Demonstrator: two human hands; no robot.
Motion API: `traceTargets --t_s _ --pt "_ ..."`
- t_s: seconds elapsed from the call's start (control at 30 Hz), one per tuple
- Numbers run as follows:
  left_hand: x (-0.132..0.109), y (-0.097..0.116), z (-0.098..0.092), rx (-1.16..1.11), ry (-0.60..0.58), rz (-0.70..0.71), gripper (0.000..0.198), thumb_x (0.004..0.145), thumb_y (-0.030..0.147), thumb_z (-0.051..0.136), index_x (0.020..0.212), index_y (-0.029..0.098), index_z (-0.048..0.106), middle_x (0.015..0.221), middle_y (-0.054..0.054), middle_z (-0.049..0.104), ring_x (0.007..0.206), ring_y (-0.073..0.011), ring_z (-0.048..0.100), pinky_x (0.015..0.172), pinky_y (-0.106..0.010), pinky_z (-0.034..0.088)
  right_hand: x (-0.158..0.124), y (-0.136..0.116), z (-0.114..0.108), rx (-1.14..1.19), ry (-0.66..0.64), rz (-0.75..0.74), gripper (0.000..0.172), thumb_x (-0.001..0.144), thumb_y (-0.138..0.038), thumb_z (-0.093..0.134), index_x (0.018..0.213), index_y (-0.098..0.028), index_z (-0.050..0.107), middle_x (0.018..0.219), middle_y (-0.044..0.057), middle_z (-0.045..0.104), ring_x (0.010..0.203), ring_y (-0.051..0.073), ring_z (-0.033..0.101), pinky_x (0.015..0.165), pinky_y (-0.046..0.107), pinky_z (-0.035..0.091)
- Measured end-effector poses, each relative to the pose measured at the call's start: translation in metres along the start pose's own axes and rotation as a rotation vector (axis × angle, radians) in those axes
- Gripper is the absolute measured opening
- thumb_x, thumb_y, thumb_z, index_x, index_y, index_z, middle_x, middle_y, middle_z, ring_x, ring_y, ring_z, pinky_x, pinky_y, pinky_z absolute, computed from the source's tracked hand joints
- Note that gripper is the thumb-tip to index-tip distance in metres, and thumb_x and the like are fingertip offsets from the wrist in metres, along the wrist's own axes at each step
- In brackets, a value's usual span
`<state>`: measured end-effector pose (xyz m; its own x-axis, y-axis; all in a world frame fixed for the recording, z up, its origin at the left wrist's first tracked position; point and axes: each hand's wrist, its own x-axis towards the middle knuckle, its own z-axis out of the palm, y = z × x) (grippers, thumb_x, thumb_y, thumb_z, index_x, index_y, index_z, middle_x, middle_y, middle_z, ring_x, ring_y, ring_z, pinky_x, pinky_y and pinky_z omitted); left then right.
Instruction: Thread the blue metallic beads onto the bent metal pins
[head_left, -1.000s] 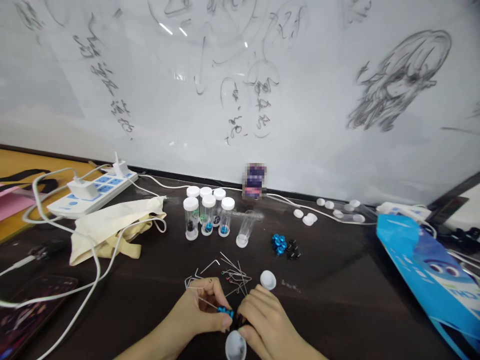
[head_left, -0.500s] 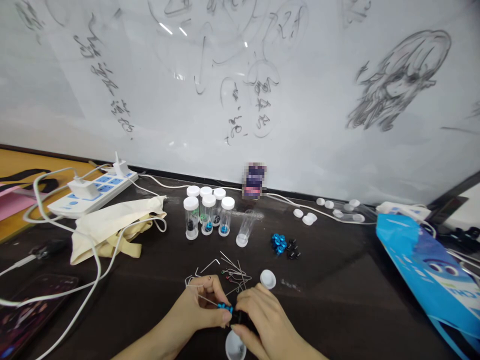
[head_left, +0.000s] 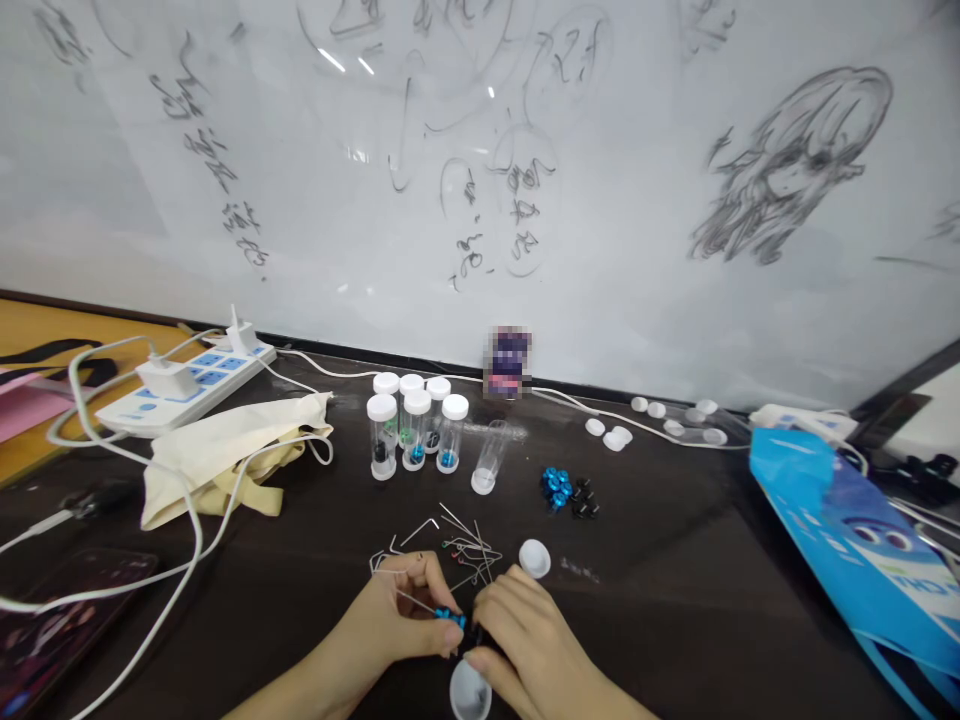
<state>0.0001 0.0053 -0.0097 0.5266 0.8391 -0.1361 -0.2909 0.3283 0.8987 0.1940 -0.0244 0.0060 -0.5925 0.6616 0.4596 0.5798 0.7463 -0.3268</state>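
My left hand [head_left: 401, 615] is closed, its thumb and fingertips pinching a small shiny blue metal part [head_left: 448, 618]. A thin metal rod [head_left: 416, 599] runs from the blue part back under my left fingers. Close on the right, my right hand [head_left: 529, 630] has its fingers curled round a small black part [head_left: 472, 636], mostly hidden, that meets the blue one. Under the hands stands a white cup [head_left: 471, 692] with something small and dark inside. Beyond the left fingers lie several hex keys and thin wire pieces [head_left: 469, 550]. A white cap [head_left: 535, 558] rests past my right hand.
Several capped clear tubes [head_left: 383, 450] stand at the back, beside an uncapped tube [head_left: 489, 460]. Blue parts [head_left: 557, 487] and black screws [head_left: 585, 498] lie in heaps. A power strip [head_left: 202, 380], cream pouch [head_left: 232, 445] and loose cables are left; a blue bag [head_left: 832, 520] is right.
The hands keep almost the same place and hold. The black part between them shows less now, more covered by my right fingers. The view has shifted very slightly.
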Motion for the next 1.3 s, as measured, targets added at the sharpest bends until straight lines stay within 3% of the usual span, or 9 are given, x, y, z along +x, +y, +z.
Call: traceTargets --t_s 0.13,0.33,0.57,0.67,0.87,0.93,1.1,1.2,1.3 --pt "0.0000 -0.0013 0.0002 0.017 0.005 0.021 0.029 0.056 0.021 0.087 0.067 0.013 0.062 0.058 0.002 0.062 0.054 -0.0092 0.055 0.054 -0.020 0.042 -0.0001 0.0009 0.0013 -0.019 -0.007 -0.022 0.046 0.104 -0.043 0.021 0.081 -0.018 0.052 0.071 0.003 0.059 0.065 0.016 0.052 0.067 0.031 0.040" --pt "-0.0004 0.0041 0.0028 -0.002 0.019 0.017 0.029 0.056 0.021 0.087 0.066 0.013 0.062 0.059 0.003 0.062 0.053 -0.0078 0.055 0.054 -0.019 0.041 -0.0003 -0.0002 0.0003 -0.002 0.021 -0.005 0.029 0.102 -0.037 0.037 0.089 -0.017 0.054 0.083 0.005 0.063 0.073 0.016 0.056 0.071 0.030 0.041" --pt "-0.0025 0.0009 0.0030 0.042 0.001 0.003 0.030 0.056 0.025 0.087 0.067 0.014 0.061 0.059 0.002 0.062 0.055 -0.0087 0.054 0.055 -0.020 0.040 -0.0022 0.0006 0.0031 -0.034 -0.008 -0.003 0.056 0.103 -0.047 0.014 0.075 -0.018 0.052 0.067 0.004 0.056 0.063 0.017 0.047 0.065 0.033 0.038" --pt "-0.0018 0.0007 0.0019 0.051 0.000 0.002 0.029 0.057 0.024 0.087 0.067 0.014 0.061 0.059 0.003 0.061 0.054 -0.0089 0.054 0.055 -0.021 0.040 -0.0027 0.0002 0.0021 -0.028 -0.020 0.007 0.050 0.103 -0.045 0.019 0.079 -0.017 0.053 0.070 0.004 0.057 0.064 0.017 0.049 0.066 0.033 0.038" --pt "-0.0004 0.0012 0.0001 0.057 0.035 0.027 0.027 0.059 0.023 0.085 0.066 0.014 0.061 0.062 0.003 0.061 0.058 -0.0089 0.053 0.058 -0.021 0.040 -0.0033 0.0008 -0.0002 0.039 0.033 0.011 0.019 0.101 -0.031 0.042 0.094 -0.017 0.053 0.086 0.005 0.062 0.074 0.017 0.055 0.070 0.031 0.040" --pt "-0.0012 0.0014 -0.0006 0.059 0.039 0.012 0.026 0.060 0.022 0.085 0.067 0.014 0.062 0.064 0.003 0.061 0.059 -0.0086 0.053 0.059 -0.020 0.041 -0.0038 0.0016 -0.0004 0.045 0.050 0.000 0.020 0.100 -0.034 0.043 0.097 -0.017 0.053 0.089 0.006 0.063 0.077 0.018 0.056 0.072 0.032 0.040" --pt "-0.0032 0.0021 -0.0033 0.079 0.038 -0.004 0.024 0.062 0.021 0.084 0.069 0.014 0.062 0.065 0.003 0.060 0.060 -0.0084 0.053 0.058 -0.020 0.042 -0.0034 0.0034 -0.0002 0.045 -0.006 0.062 0.050 0.100 -0.054 0.026 0.088 -0.016 0.056 0.077 0.007 0.061 0.070 0.019 0.051 0.069 0.035 0.038" --pt "-0.0035 0.0029 -0.0038 0.068 0.025 -0.025 0.023 0.062 0.019 0.084 0.069 0.014 0.063 0.067 0.002 0.063 0.061 -0.0090 0.054 0.059 -0.020 0.043 -0.0020 0.0032 0.0001 0.036 -0.049 0.041 0.047 0.102 -0.046 0.026 0.082 -0.016 0.056 0.072 0.005 0.059 0.065 0.017 0.049 0.067 0.033 0.037" --pt "-0.0039 0.0038 -0.0037 0.040 0.025 -0.028 0.023 0.062 0.018 0.084 0.069 0.015 0.062 0.067 0.003 0.063 0.061 -0.0095 0.055 0.060 -0.021 0.043 -0.0011 0.0024 -0.0002 0.059 -0.019 0.033 0.030 0.101 -0.037 0.039 0.090 -0.016 0.056 0.080 0.006 0.062 0.072 0.018 0.054 0.070 0.032 0.039"
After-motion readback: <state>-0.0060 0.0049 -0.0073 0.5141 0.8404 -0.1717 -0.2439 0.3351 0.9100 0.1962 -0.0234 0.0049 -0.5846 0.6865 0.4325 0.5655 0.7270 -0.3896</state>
